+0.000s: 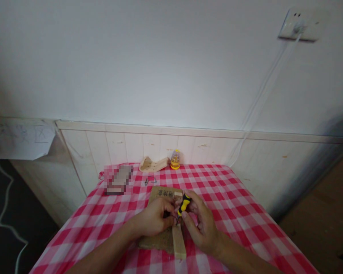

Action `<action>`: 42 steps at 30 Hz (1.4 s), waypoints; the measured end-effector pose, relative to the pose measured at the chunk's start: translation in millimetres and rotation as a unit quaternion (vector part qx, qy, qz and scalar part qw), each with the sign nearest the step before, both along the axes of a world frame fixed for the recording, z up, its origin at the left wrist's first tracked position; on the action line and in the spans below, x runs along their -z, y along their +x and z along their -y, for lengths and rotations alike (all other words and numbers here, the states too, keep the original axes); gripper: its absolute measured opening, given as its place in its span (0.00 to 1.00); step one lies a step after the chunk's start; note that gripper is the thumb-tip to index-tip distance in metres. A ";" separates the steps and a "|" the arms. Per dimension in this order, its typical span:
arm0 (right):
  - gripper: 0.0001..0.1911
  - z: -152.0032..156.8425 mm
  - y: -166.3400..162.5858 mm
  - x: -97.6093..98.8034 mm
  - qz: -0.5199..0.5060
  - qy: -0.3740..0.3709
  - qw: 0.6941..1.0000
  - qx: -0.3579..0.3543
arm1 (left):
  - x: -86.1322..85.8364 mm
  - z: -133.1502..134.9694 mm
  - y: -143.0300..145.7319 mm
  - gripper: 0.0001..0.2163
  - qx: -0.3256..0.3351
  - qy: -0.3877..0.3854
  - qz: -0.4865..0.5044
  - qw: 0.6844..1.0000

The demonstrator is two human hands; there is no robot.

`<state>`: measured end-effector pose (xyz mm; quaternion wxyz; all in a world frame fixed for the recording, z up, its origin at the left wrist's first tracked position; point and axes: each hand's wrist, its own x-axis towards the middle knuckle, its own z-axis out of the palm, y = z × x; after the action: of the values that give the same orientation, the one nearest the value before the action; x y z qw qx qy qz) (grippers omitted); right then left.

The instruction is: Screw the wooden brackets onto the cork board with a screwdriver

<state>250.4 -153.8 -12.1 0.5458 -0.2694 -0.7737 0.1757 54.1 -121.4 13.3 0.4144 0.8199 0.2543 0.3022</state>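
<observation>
My right hand [201,224] is closed around a short screwdriver [184,204] with a yellow and black handle, tilted with its tip pointing down. The tip meets a pale wooden strip [179,243] lying lengthwise in front of me. Beneath the wood is a piece of brown cardboard [157,243] with printed characters at its far end. My left hand [156,217] is closed beside the screwdriver tip, its fingertips pinched at the wood. Whatever sits between those fingers is too small and hidden to make out.
A red-and-white checked cloth [231,213] covers the table, which meets the wall. Toward the back are a curved wooden piece [153,164], a yellow bottle [175,160] and several small metal pieces [151,180]. A blurred-out flat object [119,179] lies at the left.
</observation>
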 end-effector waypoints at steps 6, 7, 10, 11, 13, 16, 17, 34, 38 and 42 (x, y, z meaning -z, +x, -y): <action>0.28 -1.6 -1.2 -2.3 -0.013 -0.013 1.000 0.007 | 4.0 -1.4 -0.6 0.06 -0.028 0.007 -0.021 0.999; 0.28 -2.9 -0.9 -2.7 -0.012 -0.013 1.000 0.004 | 4.4 -1.7 -0.1 0.06 -0.036 0.009 -0.025 0.999; 0.28 -7.8 0.7 -2.2 -0.004 -0.011 1.000 0.002 | 5.6 -2.0 2.6 0.07 -0.069 0.019 -0.033 0.997; 0.27 -9.4 1.3 -1.4 -0.003 -0.013 1.000 0.001 | 5.8 -1.9 3.6 0.07 -0.078 0.021 -0.033 0.996; 0.27 -12.1 2.4 0.6 -0.005 -0.020 1.000 0.001 | 6.3 -1.5 5.3 0.08 -0.086 0.022 -0.031 0.996; 0.26 -13.7 3.2 2.7 -0.003 -0.036 0.999 0.004 | 7.4 -1.3 6.0 0.08 -0.087 0.010 -0.031 0.996; 0.26 -13.7 3.2 2.6 -0.002 -0.039 0.999 0.005 | 7.9 -1.5 5.9 0.08 -0.088 0.006 -0.032 0.996; 0.25 -13.1 -4.0 -7.6 -0.065 -0.064 0.996 -0.011 | 11.3 -5.0 5.1 0.06 -0.102 0.004 -0.034 0.994; 0.27 -19.6 -6.1 -12.3 -0.161 -0.079 0.984 0.020 | 16.5 -8.0 4.9 0.05 -0.171 -0.005 0.007 0.985; 0.26 -29.5 -6.8 -8.4 -0.193 -0.090 0.976 0.054 | 19.7 -10.6 6.6 0.09 -0.235 0.025 0.000 0.972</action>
<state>243.6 -124.3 -3.7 0.6671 -0.3198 -0.6191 0.2634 60.7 -110.8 -6.4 0.3115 0.7470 0.4322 0.3976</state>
